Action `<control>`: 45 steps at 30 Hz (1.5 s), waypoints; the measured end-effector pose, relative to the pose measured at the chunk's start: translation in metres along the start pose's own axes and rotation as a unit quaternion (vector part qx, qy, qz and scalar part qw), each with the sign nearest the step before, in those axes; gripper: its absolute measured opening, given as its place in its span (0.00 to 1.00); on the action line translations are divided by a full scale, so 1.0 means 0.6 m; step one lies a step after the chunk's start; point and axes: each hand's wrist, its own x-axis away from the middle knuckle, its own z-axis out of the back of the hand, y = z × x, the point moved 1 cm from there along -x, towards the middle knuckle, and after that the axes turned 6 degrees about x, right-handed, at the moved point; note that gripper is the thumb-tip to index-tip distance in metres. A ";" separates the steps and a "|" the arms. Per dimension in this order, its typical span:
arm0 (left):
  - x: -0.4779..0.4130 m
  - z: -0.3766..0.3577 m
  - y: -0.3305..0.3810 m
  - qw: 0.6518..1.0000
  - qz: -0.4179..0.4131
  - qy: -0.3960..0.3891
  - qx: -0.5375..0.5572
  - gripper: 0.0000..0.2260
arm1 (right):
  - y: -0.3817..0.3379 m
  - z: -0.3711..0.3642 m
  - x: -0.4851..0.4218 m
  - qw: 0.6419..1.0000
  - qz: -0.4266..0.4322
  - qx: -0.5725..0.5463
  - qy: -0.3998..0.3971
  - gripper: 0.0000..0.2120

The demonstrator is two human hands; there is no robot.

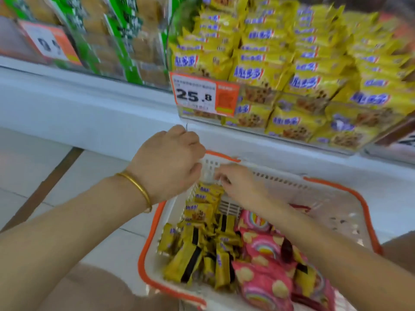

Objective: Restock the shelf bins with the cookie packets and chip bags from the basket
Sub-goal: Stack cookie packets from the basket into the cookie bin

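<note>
My left hand (pixel 170 162) is curled over the basket (pixel 146 250) at its far corner, grasp unclear. The cookie packets (pixel 202 239) fill its left side. My right hand (pixel 240 185) touches the top ones, hold also unclear. I'd gather a flat stack before lifting to the yellow bin (pixel 292 140).

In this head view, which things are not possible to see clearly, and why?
Head view:
- left hand: its own back hides the fingers; any grip unknown.
- right hand: motion blur; whether it holds a cookie packet is unclear.
- upper-left price tag: number blurred.
- basket: near end cut off by bottom edge.
</note>
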 end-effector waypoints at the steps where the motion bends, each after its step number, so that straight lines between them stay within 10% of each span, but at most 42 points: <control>1: 0.000 -0.006 -0.005 1.000 0.010 -0.022 0.002 0.20 | 0.022 -0.046 -0.017 0.999 -0.028 -0.009 -0.039 0.13; 8: -0.022 -0.029 -0.021 0.990 0.046 -0.128 -0.043 0.17 | 0.062 -0.231 -0.071 0.978 -0.082 0.023 -0.189 0.20; 14: -0.039 -0.044 -0.031 0.987 0.051 -0.145 -0.046 0.16 | 0.039 -0.270 -0.056 0.985 -0.112 0.059 -0.117 0.10; 26: -0.070 -0.003 0.000 0.942 0.101 -0.290 0.139 0.25 | 0.005 0.048 0.038 0.946 -0.065 -0.314 -0.040 0.06; 31: -0.100 0.089 -0.003 0.943 0.054 -0.130 0.301 0.12 | -0.050 0.187 0.095 0.920 -0.010 -0.391 0.042 0.09; 38: -0.132 0.180 -0.025 0.816 0.058 0.307 0.486 0.14 | -0.097 0.391 0.036 0.938 0.034 -0.187 0.290 0.18; 40: -0.140 0.175 -0.045 0.853 0.090 0.393 0.332 0.16 | -0.090 0.418 -0.026 0.924 0.032 -0.193 0.329 0.18; 45: -0.159 0.124 -0.076 0.949 0.078 0.278 0.129 0.29 | -0.090 0.435 -0.178 0.933 0.027 -0.106 0.343 0.17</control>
